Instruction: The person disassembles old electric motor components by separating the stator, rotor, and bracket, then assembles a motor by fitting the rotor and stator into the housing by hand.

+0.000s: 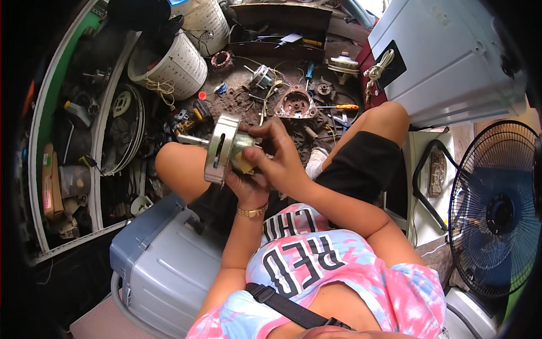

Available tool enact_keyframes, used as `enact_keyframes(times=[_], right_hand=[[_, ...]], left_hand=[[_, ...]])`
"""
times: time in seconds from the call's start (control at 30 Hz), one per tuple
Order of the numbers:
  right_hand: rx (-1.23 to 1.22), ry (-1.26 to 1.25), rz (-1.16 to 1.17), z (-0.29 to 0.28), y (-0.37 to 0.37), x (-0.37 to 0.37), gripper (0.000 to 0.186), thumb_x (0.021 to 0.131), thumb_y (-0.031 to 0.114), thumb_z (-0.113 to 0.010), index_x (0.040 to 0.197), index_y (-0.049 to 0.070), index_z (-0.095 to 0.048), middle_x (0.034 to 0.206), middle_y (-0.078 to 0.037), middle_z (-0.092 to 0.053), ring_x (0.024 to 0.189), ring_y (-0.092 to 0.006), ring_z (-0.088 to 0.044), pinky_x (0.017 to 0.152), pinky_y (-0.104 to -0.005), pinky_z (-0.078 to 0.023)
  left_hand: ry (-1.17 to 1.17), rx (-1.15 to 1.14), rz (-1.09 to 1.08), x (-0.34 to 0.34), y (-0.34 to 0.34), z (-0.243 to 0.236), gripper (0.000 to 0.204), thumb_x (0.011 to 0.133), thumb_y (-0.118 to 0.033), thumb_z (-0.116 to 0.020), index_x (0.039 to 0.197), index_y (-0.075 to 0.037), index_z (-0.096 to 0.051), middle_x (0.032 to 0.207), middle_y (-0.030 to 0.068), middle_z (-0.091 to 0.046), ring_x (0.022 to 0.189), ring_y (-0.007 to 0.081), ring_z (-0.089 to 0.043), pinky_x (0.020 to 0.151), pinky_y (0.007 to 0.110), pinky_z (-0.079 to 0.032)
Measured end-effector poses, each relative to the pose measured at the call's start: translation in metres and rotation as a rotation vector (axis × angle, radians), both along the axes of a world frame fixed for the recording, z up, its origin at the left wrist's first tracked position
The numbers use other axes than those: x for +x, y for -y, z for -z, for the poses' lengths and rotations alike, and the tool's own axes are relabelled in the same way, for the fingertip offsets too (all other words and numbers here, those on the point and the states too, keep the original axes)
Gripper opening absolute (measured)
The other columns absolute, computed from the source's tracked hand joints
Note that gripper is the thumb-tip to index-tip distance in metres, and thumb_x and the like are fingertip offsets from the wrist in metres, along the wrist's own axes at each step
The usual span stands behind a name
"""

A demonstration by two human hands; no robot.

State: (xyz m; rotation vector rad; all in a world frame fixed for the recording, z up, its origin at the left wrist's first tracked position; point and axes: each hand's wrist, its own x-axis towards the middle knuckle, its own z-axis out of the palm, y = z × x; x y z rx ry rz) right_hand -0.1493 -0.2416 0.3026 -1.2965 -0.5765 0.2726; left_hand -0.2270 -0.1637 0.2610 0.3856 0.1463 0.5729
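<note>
Above my lap I hold an electric motor (222, 148) with a wide, slotted silver metal ring and a thin shaft (193, 140) that points left. My left hand (248, 189), with a gold watch at the wrist, is closed round the motor's underside; its fingers are partly hidden. From the right, my right hand (282, 161) grips the rear body, thumb and fingers pressed on it. A small yellowish piece (246, 164) shows by the right thumb; I cannot tell whether it is tape or paper.
Beyond my knees lie another motor (262, 77), a rusty gearbox-like housing (294, 103), an orange-handled screwdriver (345, 107) and a blue-handled one (309, 70). White baskets (183, 65) stand far left, a metal rack (107, 113) at left. A black fan (499, 212) stands right, near a pale appliance panel (446, 51).
</note>
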Motion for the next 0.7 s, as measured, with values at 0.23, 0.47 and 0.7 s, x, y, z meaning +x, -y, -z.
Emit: enact_keyframes(times=[0.23, 0.47, 0.7], right_hand=[[-0.101, -0.014, -0.163, 0.002, 0.011, 0.036, 0.028, 0.090, 0.023, -0.077, 0.091, 0.001, -0.060, 0.085, -0.001, -0.056, 0.080, -0.0079, -0.051, 0.070, -0.0239, -0.041], [-0.112, -0.074, -0.168, -0.006, 0.025, 0.035, 0.022, 0.085, 0.013, -0.080, 0.088, 0.002, -0.062, 0.088, -0.004, -0.062, 0.073, -0.0074, -0.059, 0.061, -0.0240, -0.045], [-0.092, 0.517, -0.218, -0.011, 0.041, 0.045, 0.023, 0.079, 0.015, -0.084, 0.094, 0.001, -0.073, 0.104, -0.013, -0.066, 0.091, -0.0221, -0.068, 0.073, -0.0304, -0.053]], left_hand=[[-0.217, -0.087, 0.004, 0.013, 0.003, -0.018, 0.052, 0.094, -0.045, -0.057, 0.132, -0.009, -0.056, 0.124, 0.0058, -0.063, 0.115, 0.0222, -0.062, 0.104, 0.040, -0.048], [-0.200, -0.087, 0.028, 0.006, 0.007, -0.014, 0.059, 0.090, -0.047, -0.064, 0.133, -0.008, -0.057, 0.125, 0.0080, -0.064, 0.116, 0.0230, -0.062, 0.104, 0.040, -0.047], [-0.200, -0.183, 0.109, 0.002, 0.004, -0.025, 0.052, 0.092, -0.045, -0.062, 0.130, -0.010, -0.058, 0.120, 0.0078, -0.067, 0.113, 0.0221, -0.064, 0.095, 0.039, -0.054]])
